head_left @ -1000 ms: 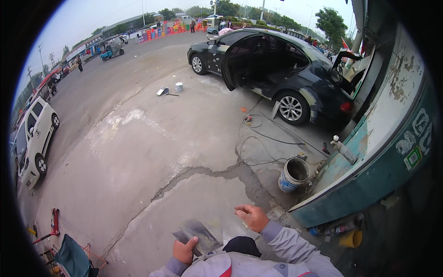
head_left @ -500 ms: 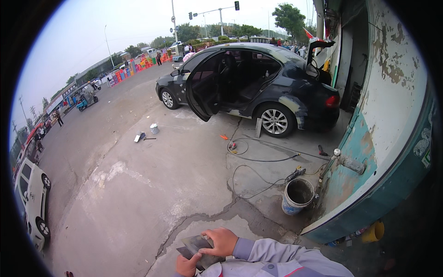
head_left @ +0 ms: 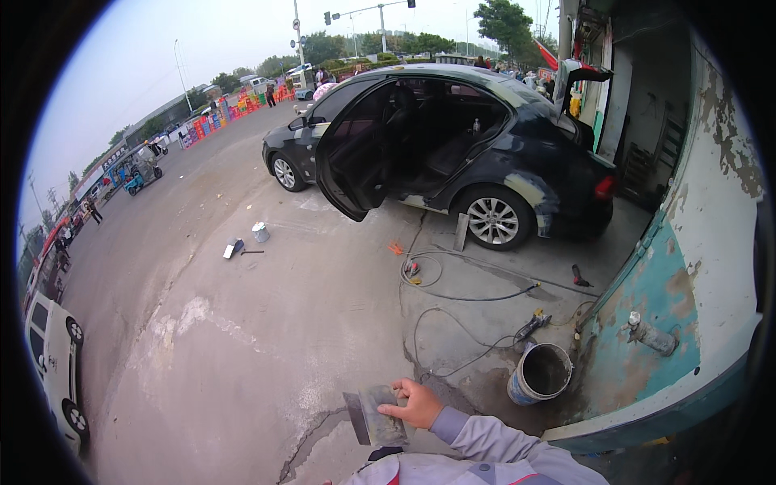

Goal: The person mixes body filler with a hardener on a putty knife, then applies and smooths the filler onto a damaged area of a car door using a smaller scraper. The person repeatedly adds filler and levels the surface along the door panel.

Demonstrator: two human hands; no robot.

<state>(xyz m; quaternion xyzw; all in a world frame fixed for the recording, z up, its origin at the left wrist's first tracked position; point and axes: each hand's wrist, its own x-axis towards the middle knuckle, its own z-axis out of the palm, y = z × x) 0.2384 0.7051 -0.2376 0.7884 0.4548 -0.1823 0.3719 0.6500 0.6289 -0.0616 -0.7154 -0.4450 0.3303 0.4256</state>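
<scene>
Near the bottom centre, my right hand [head_left: 419, 404] grips the edge of a flat, putty-smeared scraper [head_left: 380, 416], thumb on top and fingers curled round its side. A darker rectangular blade [head_left: 356, 419] shows along the scraper's left side; whether it is a separate piece I cannot tell. My left hand is out of view beyond the lower edge, apart from perhaps a sliver of skin. In front stands a dark sedan [head_left: 453, 145] with pale filler patches and its near-side door [head_left: 352, 153] swung out.
A bucket [head_left: 540, 373] stands at right beside a power tool [head_left: 529, 327]. A hose [head_left: 477, 297] loops over the concrete, which is cracked. A small can [head_left: 260, 232] sits further left. The peeling wall [head_left: 647, 291] bounds the right; a white car [head_left: 56, 364] is far left.
My left hand has let go of the scraper and dropped out of view below. My right hand has moved slightly right with the scraper, turning it more upright. The view has shifted a little.
</scene>
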